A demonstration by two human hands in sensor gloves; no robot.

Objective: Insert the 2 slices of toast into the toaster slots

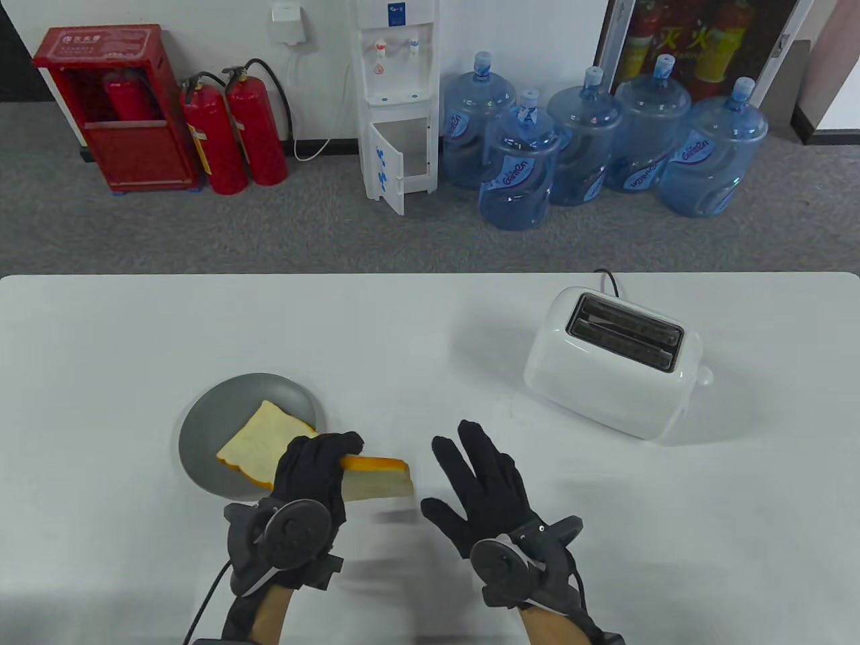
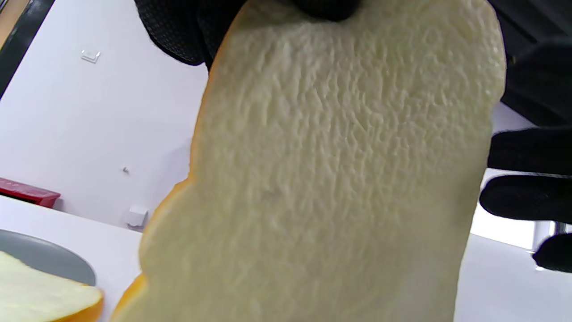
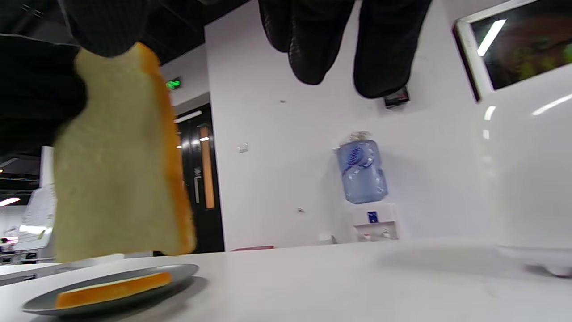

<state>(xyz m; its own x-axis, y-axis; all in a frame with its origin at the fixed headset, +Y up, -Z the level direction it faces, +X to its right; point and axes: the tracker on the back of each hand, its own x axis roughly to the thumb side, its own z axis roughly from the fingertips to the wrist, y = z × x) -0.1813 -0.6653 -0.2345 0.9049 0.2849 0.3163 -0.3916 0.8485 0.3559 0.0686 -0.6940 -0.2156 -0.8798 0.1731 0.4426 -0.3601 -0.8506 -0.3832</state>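
My left hand (image 1: 316, 463) grips one toast slice (image 1: 377, 476) by its edge and holds it upright above the table, just right of the plate. That same slice (image 2: 330, 179) fills the left wrist view, and the held slice (image 3: 120, 165) hangs at the left of the right wrist view. A second slice (image 1: 259, 445) lies flat on the grey plate (image 1: 208, 430). My right hand (image 1: 480, 480) hovers with fingers spread, close to the held slice's right end and holding nothing. The white toaster (image 1: 615, 363) stands at the right with both slots uncovered and nothing in them.
The toaster's black cord (image 1: 608, 279) runs off the table's far edge. Beyond the table stand a water dispenser (image 1: 396, 101), several blue water jugs (image 1: 591, 141) and red fire extinguishers (image 1: 235, 131) on the floor.
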